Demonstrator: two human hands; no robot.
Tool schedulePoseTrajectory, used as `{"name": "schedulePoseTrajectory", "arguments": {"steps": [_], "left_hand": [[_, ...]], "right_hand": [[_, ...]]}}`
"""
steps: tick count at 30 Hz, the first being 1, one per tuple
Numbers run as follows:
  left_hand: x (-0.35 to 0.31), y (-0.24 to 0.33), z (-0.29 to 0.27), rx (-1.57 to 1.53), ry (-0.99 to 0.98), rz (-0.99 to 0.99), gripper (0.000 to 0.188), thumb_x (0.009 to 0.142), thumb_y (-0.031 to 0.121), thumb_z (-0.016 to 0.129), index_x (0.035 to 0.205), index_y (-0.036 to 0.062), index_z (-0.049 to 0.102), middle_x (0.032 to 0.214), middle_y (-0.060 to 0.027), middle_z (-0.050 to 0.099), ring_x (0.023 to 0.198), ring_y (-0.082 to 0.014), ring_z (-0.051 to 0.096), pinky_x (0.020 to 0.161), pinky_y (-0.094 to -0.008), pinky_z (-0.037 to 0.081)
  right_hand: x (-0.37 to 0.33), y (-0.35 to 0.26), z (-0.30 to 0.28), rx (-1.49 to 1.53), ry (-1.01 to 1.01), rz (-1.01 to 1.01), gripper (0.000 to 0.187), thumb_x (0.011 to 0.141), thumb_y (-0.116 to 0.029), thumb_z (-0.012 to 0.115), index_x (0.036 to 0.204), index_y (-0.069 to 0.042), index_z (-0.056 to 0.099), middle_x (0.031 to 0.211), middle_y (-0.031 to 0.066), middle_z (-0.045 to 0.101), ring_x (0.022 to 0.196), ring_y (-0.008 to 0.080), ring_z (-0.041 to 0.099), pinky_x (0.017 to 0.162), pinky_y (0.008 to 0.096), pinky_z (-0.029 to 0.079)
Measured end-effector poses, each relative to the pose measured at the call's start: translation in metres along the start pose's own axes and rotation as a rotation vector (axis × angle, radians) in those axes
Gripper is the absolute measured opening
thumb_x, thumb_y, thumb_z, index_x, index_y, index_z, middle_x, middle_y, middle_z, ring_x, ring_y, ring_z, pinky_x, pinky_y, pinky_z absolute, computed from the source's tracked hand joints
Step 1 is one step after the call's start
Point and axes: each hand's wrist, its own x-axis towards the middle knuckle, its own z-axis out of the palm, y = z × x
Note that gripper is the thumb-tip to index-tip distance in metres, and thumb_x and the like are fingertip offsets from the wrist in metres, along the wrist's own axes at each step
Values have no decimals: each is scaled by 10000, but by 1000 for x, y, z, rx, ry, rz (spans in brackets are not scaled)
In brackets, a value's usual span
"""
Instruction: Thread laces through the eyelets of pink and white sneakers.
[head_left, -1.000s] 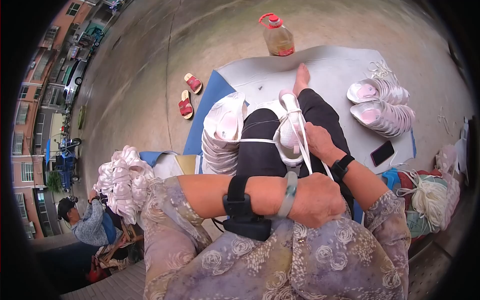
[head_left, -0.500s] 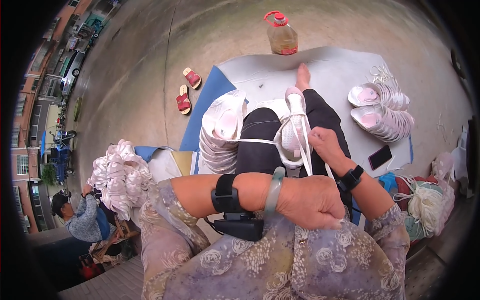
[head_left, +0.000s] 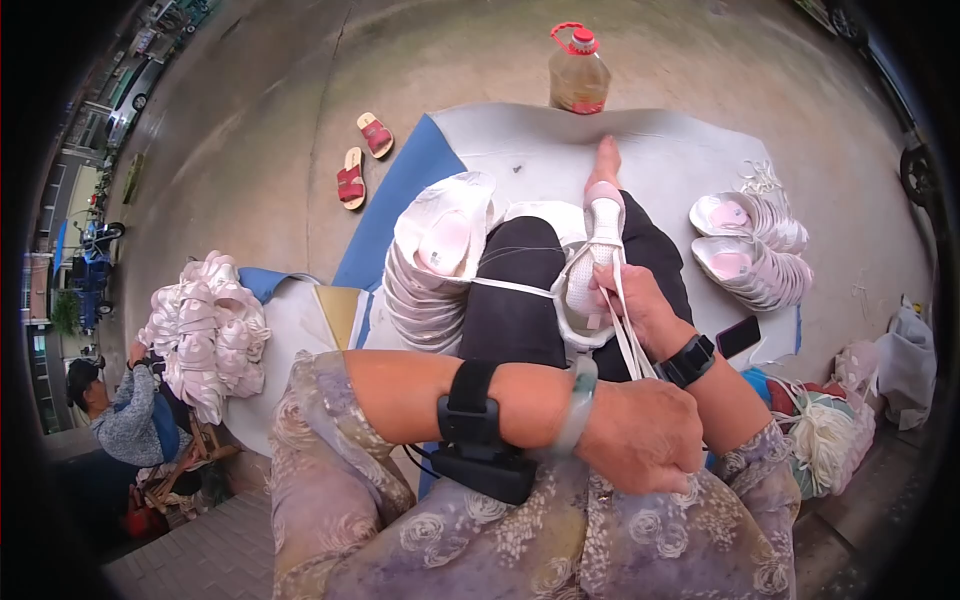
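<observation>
A white shoe upper (head_left: 583, 290) with a pale pink tongue tip lies across my right thigh. Two white shoelaces (head_left: 627, 335) run from its lacing toward my body. My right hand (head_left: 645, 308) is closed at the side of the upper, fingertips pinching at the laces where they leave it. Nearer my belly, my left hand (head_left: 645, 438) is closed in a fist where the laces run in; the lace ends are hidden there. A stack of white uppers with pink linings (head_left: 430, 265) leans against my left thigh, and a white strand crosses that thigh from the stack to the upper.
Two more stacks of uppers (head_left: 750, 248) rest on the grey mat (head_left: 500, 135) at right, beside a phone (head_left: 738, 337). A lace bundle (head_left: 825, 435) sits lower right. An oil jug (head_left: 580, 75), red sandals (head_left: 351, 180) and a pile of uppers (head_left: 205, 330) surround me. Another person (head_left: 130, 410) sits at left.
My right hand has moved in from the laces onto the upper. My left hand has shifted slightly right and toward my body. The whole view has also shifted a little.
</observation>
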Motion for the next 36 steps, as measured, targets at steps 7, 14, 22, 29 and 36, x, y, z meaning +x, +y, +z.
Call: {"name": "schedulePoseTrajectory", "arguments": {"steps": [7, 14, 22, 29, 36], "left_hand": [[-18, -3, -18, -145, 12, -41, 345, 799, 200, 555, 548, 20, 402, 493, -145, 385, 465, -330, 404, 450, -394, 316], [-25, -10, -15, -93, -28, -38, 337, 787, 207, 560, 537, 20, 433, 523, -157, 434, 506, -348, 437, 467, -407, 336], [-40, -31, -15, -99, 30, -76, 325, 741, 228, 567, 524, 9, 464, 509, -162, 455, 518, -357, 463, 493, -418, 357], [-51, -62, -24, -285, 1, -121, 273, 777, 175, 537, 581, 5, 451, 521, -153, 436, 491, -324, 451, 483, -392, 343], [-59, -92, -14, 433, 532, -357, 208, 730, 169, 592, 594, 39, 501, 820, -74, 563, 745, -243, 522, 628, -371, 381]], "right_hand": [[-10, -15, -21, -594, 5, -8, 211, 772, -176, 608, 668, 4, 637, 522, 9, 518, 446, 68, 437, 421, 217, 337], [-8, -15, -27, -701, -52, 0, 192, 759, -158, 602, 647, -3, 619, 509, -3, 496, 433, 61, 415, 407, 214, 315], [-12, -3, -40, -605, -61, -68, 175, 810, -152, 593, 710, -11, 621, 507, -37, 467, 433, 44, 396, 407, 198, 298], [-9, -7, -41, -679, -44, -35, 165, 806, -155, 617, 724, -12, 634, 499, -35, 468, 432, 33, 394, 404, 196, 294], [-3, -1, -49, -659, -33, -58, 144, 795, -131, 627, 706, -17, 629, 514, -45, 474, 440, 24, 402, 400, 186, 308]]}}
